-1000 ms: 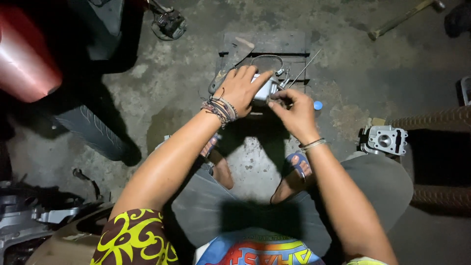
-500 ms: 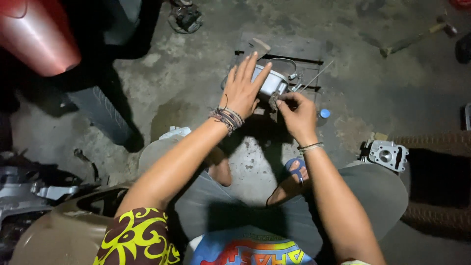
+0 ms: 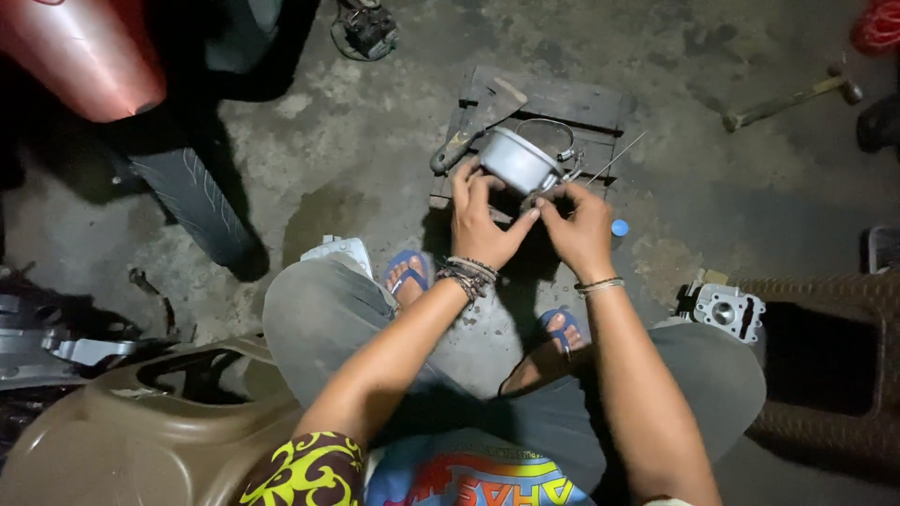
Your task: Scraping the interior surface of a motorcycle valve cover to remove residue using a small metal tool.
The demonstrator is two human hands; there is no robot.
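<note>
Two hands share one grey metal cup [image 3: 517,159], held just above a dark wooden board [image 3: 600,111]. Left hand [image 3: 483,223] is wrapped on its near side; right hand [image 3: 579,225] pinches something small at its rim. Tilted so, it could slip onto the scraper [image 3: 473,122] or thin rod [image 3: 617,157]. Hammer [image 3: 792,98] lies well apart.

Both bare forearms reach forward and converge over the knees. Left hand [image 3: 480,220] palm down, fingers spread and curled forward, stacked dark bracelets at the wrist. Right hand [image 3: 579,228] just beside it, thumb and fingertips pinched together, thin metal bangle on the wrist. Thumbs nearly touching.
</note>
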